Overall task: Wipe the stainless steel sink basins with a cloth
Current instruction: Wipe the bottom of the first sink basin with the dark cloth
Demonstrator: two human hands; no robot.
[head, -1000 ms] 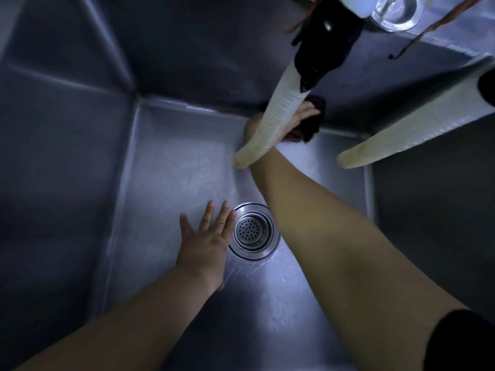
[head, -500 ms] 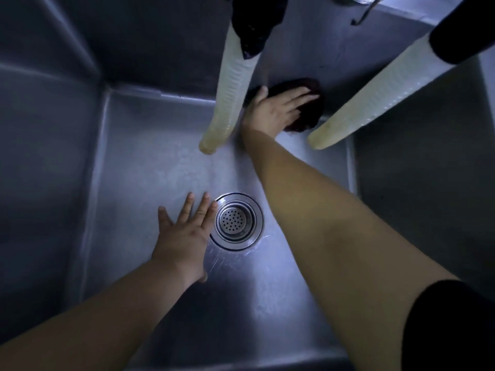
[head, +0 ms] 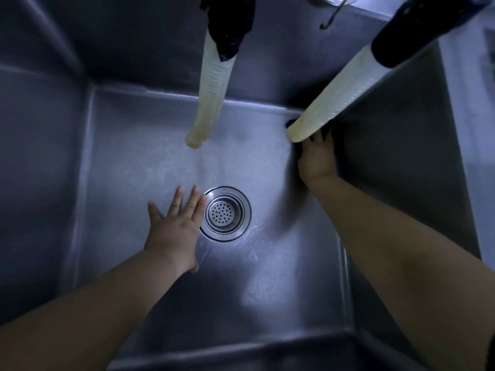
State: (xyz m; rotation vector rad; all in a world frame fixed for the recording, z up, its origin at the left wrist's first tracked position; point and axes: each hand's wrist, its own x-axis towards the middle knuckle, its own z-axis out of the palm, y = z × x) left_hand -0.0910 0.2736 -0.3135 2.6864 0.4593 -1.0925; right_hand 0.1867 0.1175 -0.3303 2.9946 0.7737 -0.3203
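Note:
I look down into a deep stainless steel sink basin (head: pixel 150 162). My right hand (head: pixel 317 159) presses a dark cloth (head: pixel 327 131) into the far right corner of the basin floor. Most of the cloth is hidden by my fingers and by a hose end. My left hand (head: pixel 175 226) lies flat on the basin floor with its fingers spread, just left of the round drain strainer (head: pixel 227 213). It holds nothing.
Two pale ribbed hoses hang into the basin from above, a left hose (head: pixel 211 100) and a right hose (head: pixel 334 95). Each has a dark wrap at its top. The right hose's end is right over my right hand. Steel walls close in on all sides.
My right hand has slid the cloth from between the hoses along the back edge into the far right corner. The left hand has stayed by the drain.

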